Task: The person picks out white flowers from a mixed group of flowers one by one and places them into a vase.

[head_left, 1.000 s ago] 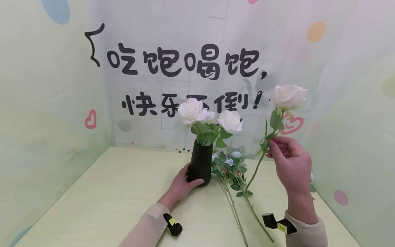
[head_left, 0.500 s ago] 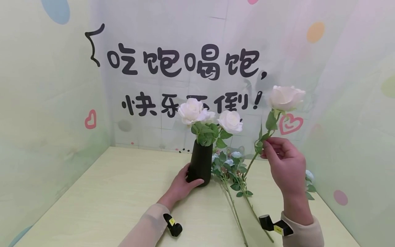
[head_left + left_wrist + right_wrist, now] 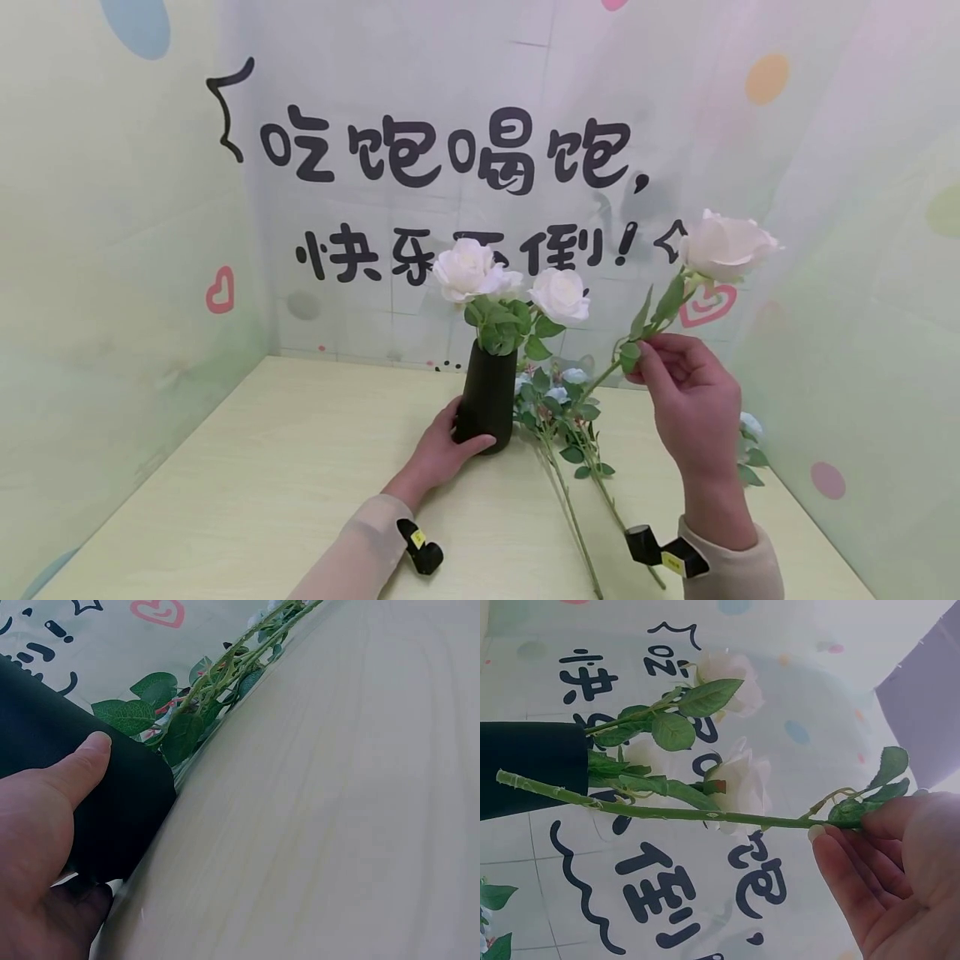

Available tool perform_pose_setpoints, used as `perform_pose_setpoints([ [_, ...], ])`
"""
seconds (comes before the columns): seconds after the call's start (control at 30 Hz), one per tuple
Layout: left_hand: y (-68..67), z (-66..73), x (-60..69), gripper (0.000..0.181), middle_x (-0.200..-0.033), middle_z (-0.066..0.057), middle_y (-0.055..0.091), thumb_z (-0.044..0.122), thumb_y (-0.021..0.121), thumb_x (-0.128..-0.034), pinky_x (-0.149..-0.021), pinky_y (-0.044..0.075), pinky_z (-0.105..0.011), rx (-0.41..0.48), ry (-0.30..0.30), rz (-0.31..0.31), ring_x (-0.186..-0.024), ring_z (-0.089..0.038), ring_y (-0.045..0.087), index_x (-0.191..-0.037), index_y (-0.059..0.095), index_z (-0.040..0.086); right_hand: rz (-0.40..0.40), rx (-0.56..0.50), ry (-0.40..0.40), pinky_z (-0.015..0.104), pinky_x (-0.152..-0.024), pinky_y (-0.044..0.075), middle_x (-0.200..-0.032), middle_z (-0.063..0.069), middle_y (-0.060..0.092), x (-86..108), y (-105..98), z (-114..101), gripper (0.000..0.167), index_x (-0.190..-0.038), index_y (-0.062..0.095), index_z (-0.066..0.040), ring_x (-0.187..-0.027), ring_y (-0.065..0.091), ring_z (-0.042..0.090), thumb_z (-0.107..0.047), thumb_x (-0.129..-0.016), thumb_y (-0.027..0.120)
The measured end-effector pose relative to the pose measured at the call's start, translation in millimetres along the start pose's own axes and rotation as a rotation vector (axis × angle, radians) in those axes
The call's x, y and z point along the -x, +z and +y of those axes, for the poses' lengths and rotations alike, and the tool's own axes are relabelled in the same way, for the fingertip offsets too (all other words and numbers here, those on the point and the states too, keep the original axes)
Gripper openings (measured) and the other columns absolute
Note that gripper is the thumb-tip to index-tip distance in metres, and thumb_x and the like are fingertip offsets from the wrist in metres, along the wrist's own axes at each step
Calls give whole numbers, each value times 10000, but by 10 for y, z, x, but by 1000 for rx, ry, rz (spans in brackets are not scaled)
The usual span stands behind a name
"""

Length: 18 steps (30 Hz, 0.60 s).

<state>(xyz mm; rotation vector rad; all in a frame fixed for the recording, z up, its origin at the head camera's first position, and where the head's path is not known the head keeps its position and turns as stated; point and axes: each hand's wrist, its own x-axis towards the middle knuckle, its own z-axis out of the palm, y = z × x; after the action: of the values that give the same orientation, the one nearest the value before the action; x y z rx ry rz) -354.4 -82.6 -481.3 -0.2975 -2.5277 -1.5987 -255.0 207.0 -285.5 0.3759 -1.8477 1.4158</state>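
A black vase (image 3: 489, 396) stands on the table, and my left hand (image 3: 442, 447) grips its lower part, thumb across the near side. White roses (image 3: 467, 269) with green leaves rise from the vase's mouth. To the right, my right hand (image 3: 693, 400) pinches the stem of another white rose (image 3: 726, 247) between thumb and fingertips, just below its leaves. The bloom leans up and right, while the bare stem (image 3: 705, 815) slants down toward the vase side. In the right wrist view that stem passes in front of the vase (image 3: 532, 761); its cut end is visible there.
Pale blue flowers (image 3: 558, 392) on long green stems (image 3: 570, 508) lie on the table (image 3: 300, 483) right of the vase. Another blue flower (image 3: 750, 427) lies by the right wall. A printed backdrop (image 3: 420, 67) closes off the back and sides.
The rose in my right hand first shifted a little left, then tipped so its bloom swung right and its stem lies more slanted. My left hand and the vase have stayed put.
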Motion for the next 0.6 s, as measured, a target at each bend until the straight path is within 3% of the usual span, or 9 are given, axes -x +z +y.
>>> perform_pose_setpoints([
  [0.27,-5,-1,6,984,-1686,-283,447,460,835,-976,-1256,417,-649,6,-4,-2,-1551,-476,472,-1697,341,9,-6,-66,-7,193,-749,649,-880,-119,805,36,80,-13,105,-1104,752,74,-730,770,46,34,-1007,747],
  [0.6,-10,13,22,973,-1678,-281,458,448,838,-976,-1252,423,-649,8,-2,0,-1541,-476,485,-1692,348,8,-34,-80,-53,193,-759,647,-892,-174,787,29,213,-46,105,-1099,733,88,-753,763,29,42,-1006,743],
])
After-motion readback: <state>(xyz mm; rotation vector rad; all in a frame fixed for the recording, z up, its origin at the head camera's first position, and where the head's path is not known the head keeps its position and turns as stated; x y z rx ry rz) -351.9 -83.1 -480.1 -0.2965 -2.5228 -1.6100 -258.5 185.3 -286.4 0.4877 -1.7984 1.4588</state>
